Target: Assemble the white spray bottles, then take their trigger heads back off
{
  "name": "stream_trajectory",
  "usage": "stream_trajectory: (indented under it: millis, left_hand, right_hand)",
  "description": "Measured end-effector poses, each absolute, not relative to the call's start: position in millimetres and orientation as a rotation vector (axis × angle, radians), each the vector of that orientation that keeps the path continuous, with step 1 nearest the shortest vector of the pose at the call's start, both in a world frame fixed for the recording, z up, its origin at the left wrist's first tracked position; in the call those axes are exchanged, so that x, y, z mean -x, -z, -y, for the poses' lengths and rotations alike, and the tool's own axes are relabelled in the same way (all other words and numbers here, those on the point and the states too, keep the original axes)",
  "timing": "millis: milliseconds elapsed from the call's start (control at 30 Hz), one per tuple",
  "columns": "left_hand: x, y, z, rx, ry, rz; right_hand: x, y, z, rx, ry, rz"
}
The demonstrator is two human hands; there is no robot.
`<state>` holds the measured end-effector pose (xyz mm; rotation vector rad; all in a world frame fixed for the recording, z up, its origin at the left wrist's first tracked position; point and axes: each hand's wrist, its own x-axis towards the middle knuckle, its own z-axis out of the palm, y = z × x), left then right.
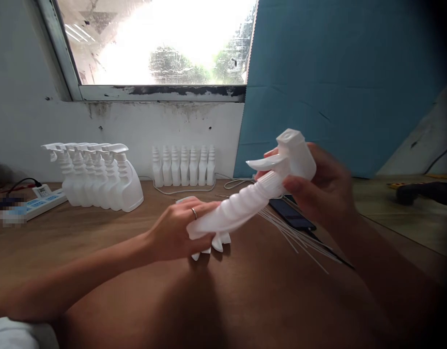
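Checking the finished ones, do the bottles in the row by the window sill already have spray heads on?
No, the small bottles under the window stand with bare necks; only the left group has spray heads.

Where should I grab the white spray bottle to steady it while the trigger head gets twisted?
Grip the spray bottle low on its ribbed neck, coming from the left. It lies tilted, base down-left, where the left hand holds it. The ridges probably aid grip. The right hand covers the trigger head.
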<state>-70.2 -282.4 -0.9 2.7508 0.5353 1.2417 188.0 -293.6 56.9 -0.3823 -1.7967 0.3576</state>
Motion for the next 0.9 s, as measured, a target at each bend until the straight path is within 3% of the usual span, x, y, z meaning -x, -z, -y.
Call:
stream_trajectory:
  millis: [133, 300, 567, 900]
  left_hand:
    - [62.7, 15.8, 303.6, -2.424, -1.106, -0.613]
    - [57.4, 26.3, 304.8, -2.223, -0.87, -0.609]
    - [62.0, 24.6, 295.0, -2.249, -0.771, -0.647]
    - [61.4, 23.9, 288.8, -2.247, -0.753, -0.678]
  right_hand:
    - [-171.2, -65.6, 306.5, 0.438, -0.451, 1.795]
    - [-149.9, -51.1, 300.8, 0.607, -0.787, 1.793]
    - [-140.0, -34.6, 288.0, 0.378, -1.331, 1.68]
    - [-129.5, -22.4, 283.8, 0.375, -1.334, 1.661]
